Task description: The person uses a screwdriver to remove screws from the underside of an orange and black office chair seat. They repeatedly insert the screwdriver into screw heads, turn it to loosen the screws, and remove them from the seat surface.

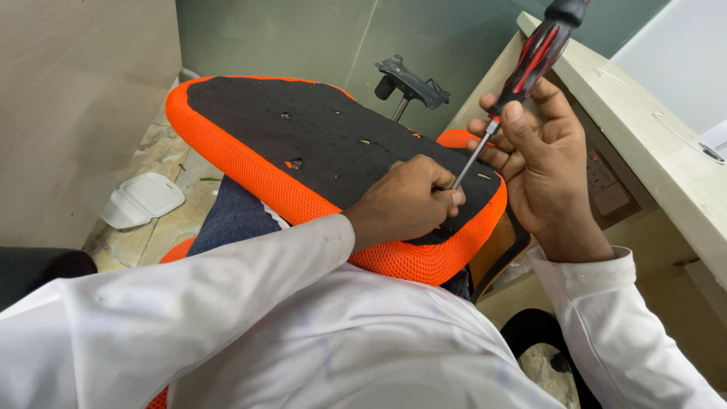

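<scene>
**Under my hands: screwdriver on the seat pad**

Between both hands, I am holding the screwdriver (pixel 522 72): right hand (pixel 541 163) is gripping its handle, left hand (pixel 405 203) is pinching the tip against the black underside of the orange seat cushion (pixel 250 163).

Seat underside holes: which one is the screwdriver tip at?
The one at the near right edge, where the screwdriver tip meets the left hand's fingertips. The other holes, further left and back, are untouched.

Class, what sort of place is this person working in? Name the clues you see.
Probably an office or a furniture repair corner: a pale desk, an upturned orange chair seat, a chair mechanism and a screwdriver in the right hand.
</scene>
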